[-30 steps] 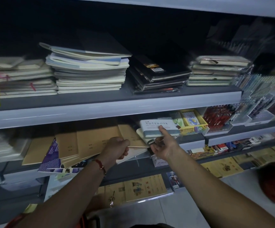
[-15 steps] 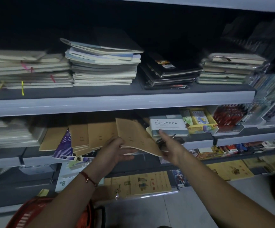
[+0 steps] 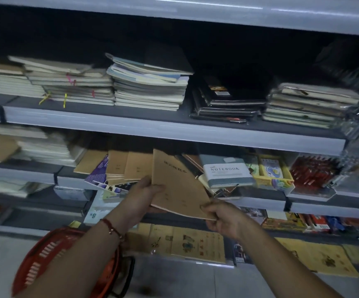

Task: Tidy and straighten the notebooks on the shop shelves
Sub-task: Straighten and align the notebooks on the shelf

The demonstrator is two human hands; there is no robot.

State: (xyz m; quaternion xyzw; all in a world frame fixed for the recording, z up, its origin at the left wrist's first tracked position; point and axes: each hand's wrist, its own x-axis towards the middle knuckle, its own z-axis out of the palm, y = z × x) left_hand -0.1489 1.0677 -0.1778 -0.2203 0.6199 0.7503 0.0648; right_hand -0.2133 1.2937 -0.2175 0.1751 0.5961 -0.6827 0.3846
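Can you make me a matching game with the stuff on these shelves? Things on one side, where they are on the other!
Things:
1. brown notebook
2. black notebooks
3. red basket
4. grey NOTEBOOK

Places:
A. on the upper shelf
B. held by both hands
C. down low, by the left arm
D. on the middle shelf, right of the held one

Pairs: 1-B, 2-A, 3-C, 4-D
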